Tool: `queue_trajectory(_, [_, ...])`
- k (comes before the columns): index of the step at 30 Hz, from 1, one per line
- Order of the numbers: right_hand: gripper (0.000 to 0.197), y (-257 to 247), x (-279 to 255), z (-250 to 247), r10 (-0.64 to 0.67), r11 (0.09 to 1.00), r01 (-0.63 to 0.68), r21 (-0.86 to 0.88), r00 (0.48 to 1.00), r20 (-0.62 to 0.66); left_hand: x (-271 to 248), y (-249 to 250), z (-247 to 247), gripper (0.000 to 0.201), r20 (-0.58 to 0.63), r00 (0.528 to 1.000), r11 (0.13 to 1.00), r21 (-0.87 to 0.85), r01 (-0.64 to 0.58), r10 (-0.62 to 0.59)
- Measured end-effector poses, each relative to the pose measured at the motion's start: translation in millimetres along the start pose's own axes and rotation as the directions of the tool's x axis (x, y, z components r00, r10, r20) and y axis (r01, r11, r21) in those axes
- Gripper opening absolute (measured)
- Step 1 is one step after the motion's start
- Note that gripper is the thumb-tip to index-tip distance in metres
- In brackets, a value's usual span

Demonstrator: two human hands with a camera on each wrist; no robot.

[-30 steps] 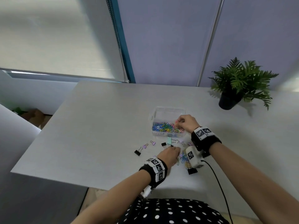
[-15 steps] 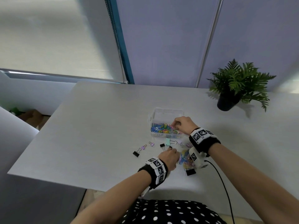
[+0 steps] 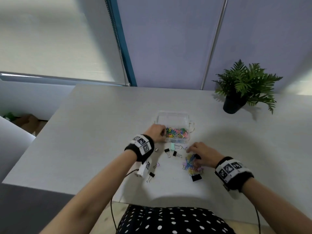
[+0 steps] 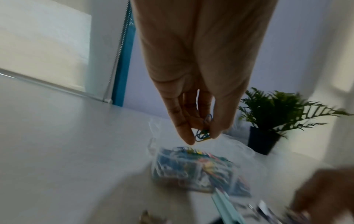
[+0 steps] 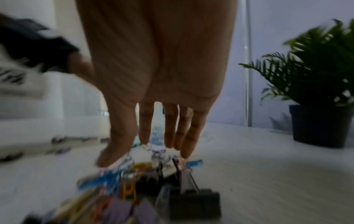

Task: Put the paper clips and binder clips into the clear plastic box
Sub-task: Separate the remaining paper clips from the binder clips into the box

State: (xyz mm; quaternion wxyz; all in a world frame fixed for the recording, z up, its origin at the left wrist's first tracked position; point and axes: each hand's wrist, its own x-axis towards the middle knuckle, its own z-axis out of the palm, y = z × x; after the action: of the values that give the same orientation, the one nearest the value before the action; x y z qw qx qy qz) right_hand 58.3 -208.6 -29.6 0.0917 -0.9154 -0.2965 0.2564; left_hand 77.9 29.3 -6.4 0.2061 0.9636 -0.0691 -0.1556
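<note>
The clear plastic box (image 3: 177, 141) stands open mid-table, partly filled with colourful paper clips (image 3: 176, 133); it is blurred in the left wrist view (image 4: 193, 171). My left hand (image 3: 162, 132) hovers at the box's left edge and pinches a few blue and green paper clips (image 4: 203, 134) between thumb and fingers (image 4: 184, 133). My right hand (image 3: 191, 152) reaches down, fingers (image 5: 169, 136) straight and spread, touching a loose pile of clips (image 3: 191, 164) in front of the box. Black binder clips (image 3: 167, 151) (image 3: 196, 177) and a mint one (image 3: 172, 146) lie nearby.
A potted fern (image 3: 243, 86) stands at the back right of the white table (image 3: 94, 132). More binder clips lie near my left wrist (image 3: 151, 175). The table's left front edge drops off close by. A wall and window blind rise behind.
The hands have swapped places: my left hand rose from the pile to the box with paper clips in it, and my right hand came back from the box down to the pile.
</note>
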Motion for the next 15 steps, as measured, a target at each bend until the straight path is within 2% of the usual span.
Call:
queue_trajectory(2, [0.063,-4,-7,11,0.018,0.99,-0.011,-0.137,0.999,0.05,13,-4,-12,0.019,-0.021,0.999,0.999,0.018,0.027,-0.026])
queue_trajectory(4, [0.061,-10,-11,21,0.036,0.986,-0.03,-0.166,0.999,0.033,23,-5,-17,0.021,-0.015,0.999,0.998,0.051,0.037,-0.036])
queue_trajectory(7, [0.044,-21,-8,35,0.048,0.996,-0.053,-0.078,0.997,-0.061,34,-4,-15,0.02,0.0,0.999,0.993,0.11,0.042,-0.042])
queue_trajectory(10, [0.036,-33,0,51,-0.007,0.999,0.0,-0.046,0.987,-0.158,42,-2,-8,0.021,0.003,0.999,0.987,0.153,0.045,-0.046])
queue_trajectory(13, [0.028,-39,6,59,-0.027,0.997,0.043,0.058,0.968,-0.251,43,-1,-4,0.024,0.037,0.998,0.984,0.171,0.038,-0.045])
queue_trajectory(15, [0.025,-35,8,57,-0.02,0.985,0.064,0.157,0.964,-0.267,37,-1,-3,0.028,0.002,0.999,0.989,0.145,0.032,-0.032])
